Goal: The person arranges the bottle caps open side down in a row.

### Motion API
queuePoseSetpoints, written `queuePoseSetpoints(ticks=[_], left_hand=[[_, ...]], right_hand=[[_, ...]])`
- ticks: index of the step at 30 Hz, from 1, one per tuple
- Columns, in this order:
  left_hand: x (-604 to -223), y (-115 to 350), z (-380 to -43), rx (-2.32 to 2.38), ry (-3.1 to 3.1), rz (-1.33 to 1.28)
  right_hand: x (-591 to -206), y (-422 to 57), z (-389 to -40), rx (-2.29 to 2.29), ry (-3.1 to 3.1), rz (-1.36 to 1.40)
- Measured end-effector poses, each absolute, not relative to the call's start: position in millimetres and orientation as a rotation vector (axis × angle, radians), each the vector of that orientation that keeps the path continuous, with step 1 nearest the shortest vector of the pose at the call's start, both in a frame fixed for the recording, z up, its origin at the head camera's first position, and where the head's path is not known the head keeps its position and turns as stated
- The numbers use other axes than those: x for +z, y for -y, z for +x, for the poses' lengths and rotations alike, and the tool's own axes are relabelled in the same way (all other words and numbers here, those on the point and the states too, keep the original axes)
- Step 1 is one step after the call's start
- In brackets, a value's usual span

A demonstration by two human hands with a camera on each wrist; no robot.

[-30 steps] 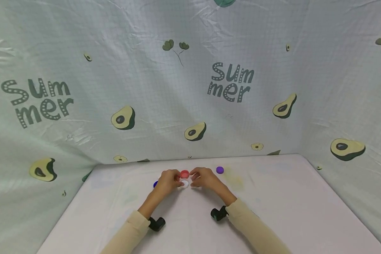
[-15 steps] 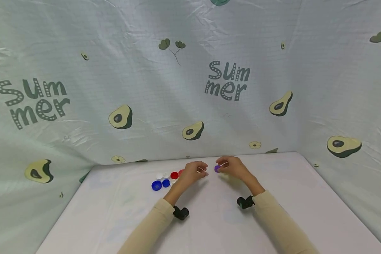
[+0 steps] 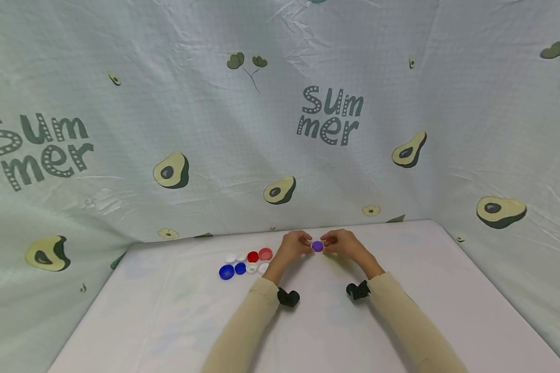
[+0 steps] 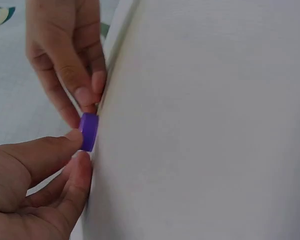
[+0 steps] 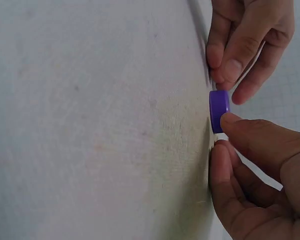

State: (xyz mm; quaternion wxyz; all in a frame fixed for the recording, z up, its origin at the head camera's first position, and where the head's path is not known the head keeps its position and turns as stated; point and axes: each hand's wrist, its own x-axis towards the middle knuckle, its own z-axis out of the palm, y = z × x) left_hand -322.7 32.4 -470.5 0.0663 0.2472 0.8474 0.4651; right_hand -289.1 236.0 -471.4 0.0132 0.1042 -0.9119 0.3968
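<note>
A purple bottle cap (image 3: 317, 246) lies on the white table between my two hands, its ridged side facing the wrist cameras. My left hand (image 3: 295, 245) is on its left with fingers loosely bent; in the left wrist view that thumb (image 4: 72, 140) overlaps the cap's edge. From the other side comes my right hand (image 3: 347, 245), its thumb (image 5: 232, 122) overlapping the cap in the right wrist view. Neither hand's fingers close round the cap. Each wrist wears a black camera.
Several caps stand grouped to the left: a large blue cap (image 3: 226, 272), a small blue cap (image 3: 240, 268), a red cap (image 3: 253, 257), a light red cap (image 3: 265, 254) and white caps (image 3: 231, 258). Behind the table (image 3: 168, 311) hangs a printed sheet (image 3: 224, 129).
Both hands have moved right, from the light red and white caps to the purple cap. The left hand came up beside it last, and the cap group is now more exposed.
</note>
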Motion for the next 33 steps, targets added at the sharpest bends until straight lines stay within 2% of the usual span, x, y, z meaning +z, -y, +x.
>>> queuePoseSetpoints(ticks=[9, 20, 33], left_hand=[[-472, -43, -323, 1.329, -2.634, 0.669], [-474, -46, -319, 1.324, -2.722, 0.583], [-466, -46, -312, 1.306, -2.689, 0.698]], right_hand=[[-470, -227, -286, 1.255, 2.875, 0.06], [-474, -225, -287, 1.216, 2.858, 0.031], [-476, -220, -275, 1.275, 2.734, 0.1]])
